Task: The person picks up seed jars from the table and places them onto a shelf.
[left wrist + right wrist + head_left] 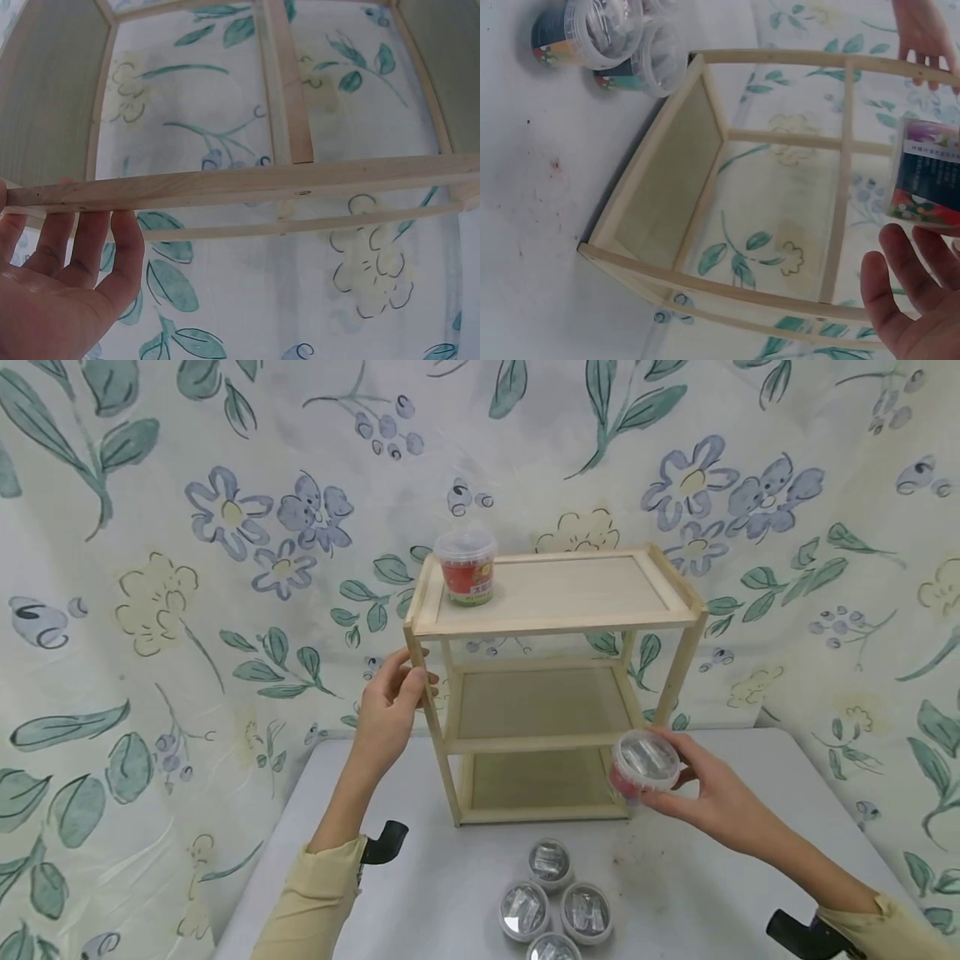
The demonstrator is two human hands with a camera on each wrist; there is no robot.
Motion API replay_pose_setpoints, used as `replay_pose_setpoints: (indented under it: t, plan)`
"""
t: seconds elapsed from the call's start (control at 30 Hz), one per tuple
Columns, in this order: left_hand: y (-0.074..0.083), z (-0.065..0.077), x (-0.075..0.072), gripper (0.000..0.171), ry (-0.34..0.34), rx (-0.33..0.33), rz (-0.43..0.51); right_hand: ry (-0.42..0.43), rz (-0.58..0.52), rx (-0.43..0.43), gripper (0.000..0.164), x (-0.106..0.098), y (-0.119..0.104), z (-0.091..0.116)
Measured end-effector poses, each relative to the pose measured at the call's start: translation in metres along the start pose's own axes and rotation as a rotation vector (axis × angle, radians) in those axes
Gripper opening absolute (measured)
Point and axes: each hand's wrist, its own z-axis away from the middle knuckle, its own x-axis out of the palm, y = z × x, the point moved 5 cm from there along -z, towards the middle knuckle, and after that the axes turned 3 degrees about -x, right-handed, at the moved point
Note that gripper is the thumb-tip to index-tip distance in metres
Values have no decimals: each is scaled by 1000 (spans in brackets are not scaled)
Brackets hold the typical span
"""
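Note:
A three-tier wooden shelf [555, 628] stands on the white table, and my left hand [390, 706] grips its left front post at upper mid-height. In the left wrist view the fingers [90, 247] curl round the wooden bar. My right hand [712, 797] holds a small plastic tub [645, 760] with a clear lid, fingers on one side and thumb below. That tub is in front of the shelf's right side, near the middle tier. Its printed dark and red label [930, 176] shows in the right wrist view. Another lidded tub [468, 572] sits on the top tier's left end.
Several more lidded tubs [550, 864] stand grouped on the white table [405, 893] in front of the shelf. Behind hangs a floral cloth [262, 610]. The middle tier [540, 706] and bottom tier [540, 781] are greenish panels framed in wood.

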Motion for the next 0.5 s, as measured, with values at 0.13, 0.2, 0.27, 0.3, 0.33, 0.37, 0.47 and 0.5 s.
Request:
replay_pose_setpoints:
  t: [0.13,0.2,0.27,0.3,0.33,0.37,0.47,0.5]
  plan:
    - [-1,0,2,39,-2,-3,-1,3,10,-21,70,-7,-1,-4]
    - [-2,-1,2,40,-2,-4,-4,2,22,-24,70,-11,-3,-7]
    - [-1,-1,2,40,-4,-3,-9,2,34,-21,71,-14,-6,-11]
    - [-1,-1,1,40,-5,-2,-9,0,41,-15,71,-17,-8,-12]
    - [-1,-1,2,40,-6,-1,-11,0,43,-12,72,-19,-11,-14]
    - [-1,-1,2,41,-6,1,-13,0,44,-9,73,-22,-13,-16]
    - [-1,-1,2,40,-7,5,-8,14,28,-15,73,-30,-22,-22]
    - [-1,-1,2,40,-6,6,-5,19,25,-19,73,-33,-25,-24]
